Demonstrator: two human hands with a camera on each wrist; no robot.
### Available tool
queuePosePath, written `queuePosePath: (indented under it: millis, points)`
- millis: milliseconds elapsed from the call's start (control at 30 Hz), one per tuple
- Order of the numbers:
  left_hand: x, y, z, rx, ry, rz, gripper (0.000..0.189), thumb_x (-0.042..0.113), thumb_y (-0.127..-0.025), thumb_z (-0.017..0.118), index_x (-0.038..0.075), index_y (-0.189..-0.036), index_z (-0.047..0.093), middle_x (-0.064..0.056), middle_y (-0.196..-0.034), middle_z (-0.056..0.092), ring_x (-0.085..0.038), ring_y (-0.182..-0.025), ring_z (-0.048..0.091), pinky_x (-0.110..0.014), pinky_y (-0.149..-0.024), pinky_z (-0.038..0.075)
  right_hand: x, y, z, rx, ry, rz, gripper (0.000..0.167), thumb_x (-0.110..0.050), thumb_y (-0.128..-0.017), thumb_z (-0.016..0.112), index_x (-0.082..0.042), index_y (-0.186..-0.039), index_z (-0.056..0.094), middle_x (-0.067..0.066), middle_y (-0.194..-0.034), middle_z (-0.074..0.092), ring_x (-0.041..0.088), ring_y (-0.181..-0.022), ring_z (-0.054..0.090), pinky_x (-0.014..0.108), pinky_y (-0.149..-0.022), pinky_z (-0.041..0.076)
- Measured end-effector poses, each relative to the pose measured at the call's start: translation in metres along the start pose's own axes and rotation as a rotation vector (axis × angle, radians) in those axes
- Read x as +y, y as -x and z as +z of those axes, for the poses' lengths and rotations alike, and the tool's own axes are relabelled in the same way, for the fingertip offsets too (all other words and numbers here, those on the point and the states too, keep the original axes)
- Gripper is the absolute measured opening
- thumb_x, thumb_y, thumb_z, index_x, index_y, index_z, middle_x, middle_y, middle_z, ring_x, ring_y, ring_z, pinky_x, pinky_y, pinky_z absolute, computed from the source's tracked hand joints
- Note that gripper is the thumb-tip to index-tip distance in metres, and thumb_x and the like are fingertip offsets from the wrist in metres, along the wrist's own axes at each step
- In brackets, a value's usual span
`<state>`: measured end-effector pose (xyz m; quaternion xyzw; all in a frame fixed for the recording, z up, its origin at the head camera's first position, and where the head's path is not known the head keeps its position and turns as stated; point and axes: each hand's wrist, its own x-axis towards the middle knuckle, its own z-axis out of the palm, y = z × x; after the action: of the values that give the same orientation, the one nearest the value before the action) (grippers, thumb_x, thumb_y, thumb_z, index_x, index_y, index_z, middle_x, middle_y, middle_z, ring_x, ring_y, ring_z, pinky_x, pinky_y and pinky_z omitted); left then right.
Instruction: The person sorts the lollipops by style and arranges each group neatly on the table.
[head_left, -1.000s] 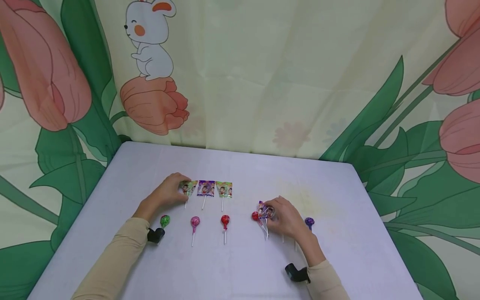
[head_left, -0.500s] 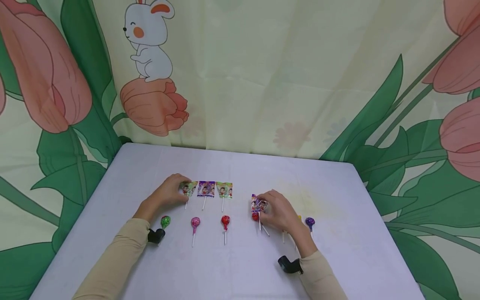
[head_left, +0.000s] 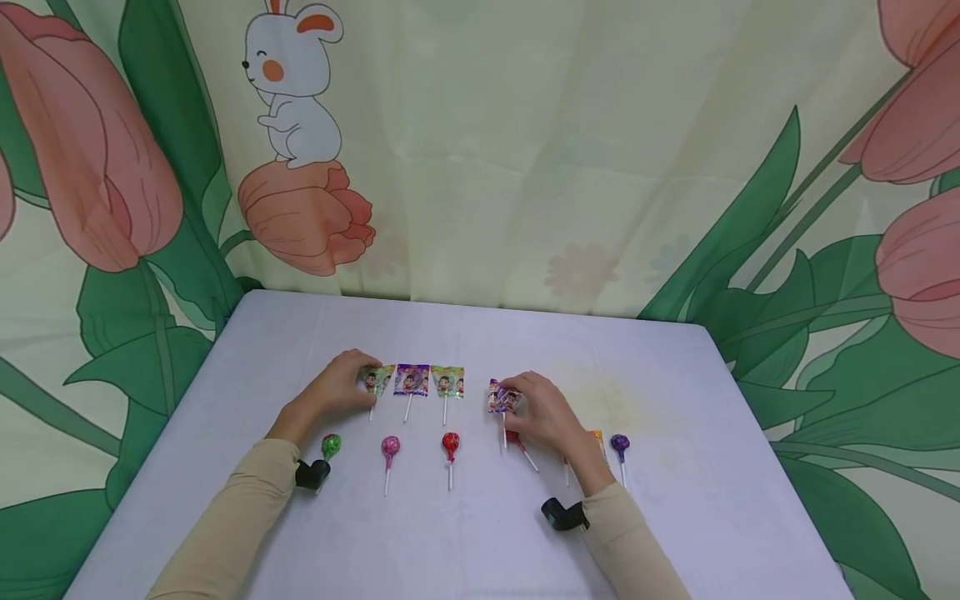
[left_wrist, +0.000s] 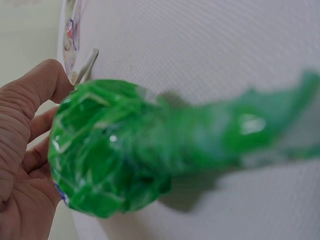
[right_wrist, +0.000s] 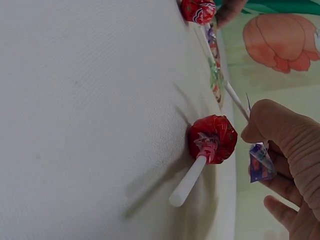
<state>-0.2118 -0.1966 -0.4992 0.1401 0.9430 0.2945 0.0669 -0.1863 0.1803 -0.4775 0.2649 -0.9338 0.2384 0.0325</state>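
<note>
At the left end of the back row, my left hand (head_left: 335, 386) holds a green-wrapped flat lollipop (head_left: 378, 380) between thumb and fingers; a green ball lollipop (left_wrist: 107, 150) partly covers that grip in the left wrist view. Beside it lie a purple-wrapped flat lollipop (head_left: 412, 380) and another green-wrapped lollipop (head_left: 449, 382). My right hand (head_left: 546, 414) pinches a purple-wrapped lollipop (head_left: 498, 397), its white stick (right_wrist: 236, 100) jutting past the thumb in the right wrist view. Close under this hand lies a red ball lollipop (right_wrist: 212, 140), partly hidden in the head view.
A front row holds a green ball lollipop (head_left: 331, 445), a pink one (head_left: 391, 447) and a red one (head_left: 450, 443). Right of the right forearm lies a purple ball lollipop (head_left: 620, 444); a yellow wrapper (head_left: 597, 437) shows behind the wrist. A printed curtain (head_left: 480, 167) hangs behind the white table (head_left: 480, 533).
My right hand has moved left and slightly back with the purple-wrapped lollipop, toward the back row. More of the yellow wrapper now shows behind it. The left hand stays in place.
</note>
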Motion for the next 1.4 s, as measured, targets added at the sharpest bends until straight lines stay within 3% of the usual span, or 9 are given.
queuePosePath:
  millis: [133,367,533,1000,1400]
  points:
    - [0.000,0.001,0.000,-0.003,0.003,-0.011,0.061,0.014,-0.074,0.083,-0.005,-0.129,0.064,-0.021,-0.123,0.063,-0.040,-0.120,0.055,-0.056,-0.110,0.042,-0.003,-0.007,0.004,-0.010,-0.009,-0.005,0.048,-0.011,-0.076,0.081,-0.005,-0.123,0.071,0.006,-0.113,0.071,0.022,-0.106,0.064,0.041,-0.096,0.055]
    - [0.002,0.003,-0.001,0.031,-0.002,0.030,0.059,0.012,-0.074,0.082,-0.006,-0.127,0.064,-0.022,-0.121,0.064,-0.040,-0.118,0.057,-0.056,-0.108,0.044,-0.004,-0.019,0.012,-0.030,-0.005,-0.001,0.050,-0.012,-0.076,0.080,-0.005,-0.124,0.070,0.007,-0.113,0.070,0.022,-0.104,0.063,0.041,-0.095,0.054]
    - [0.003,0.005,-0.001,0.026,0.002,0.011,0.059,0.013,-0.075,0.082,-0.005,-0.128,0.064,-0.022,-0.123,0.063,-0.040,-0.120,0.056,-0.056,-0.109,0.043,-0.003,-0.027,0.017,-0.048,0.026,0.009,0.051,-0.012,-0.077,0.079,-0.005,-0.126,0.069,0.007,-0.112,0.070,0.023,-0.103,0.063,0.041,-0.095,0.054]
    - [0.005,0.005,-0.003,0.011,0.003,0.002,0.060,0.014,-0.075,0.082,-0.006,-0.129,0.063,-0.022,-0.123,0.062,-0.041,-0.120,0.055,-0.057,-0.109,0.042,-0.003,-0.044,0.026,-0.131,0.051,0.093,0.052,-0.012,-0.083,0.078,-0.009,-0.134,0.066,0.009,-0.125,0.068,0.026,-0.118,0.061,0.043,-0.105,0.050]
    - [0.002,0.004,-0.002,0.014,0.005,0.004,0.059,0.014,-0.076,0.082,-0.005,-0.129,0.064,-0.022,-0.124,0.063,-0.041,-0.121,0.055,-0.057,-0.110,0.042,-0.005,-0.047,0.025,-0.164,0.047,0.111,0.053,-0.011,-0.084,0.078,-0.008,-0.135,0.066,0.010,-0.130,0.066,0.027,-0.124,0.058,0.044,-0.110,0.046]
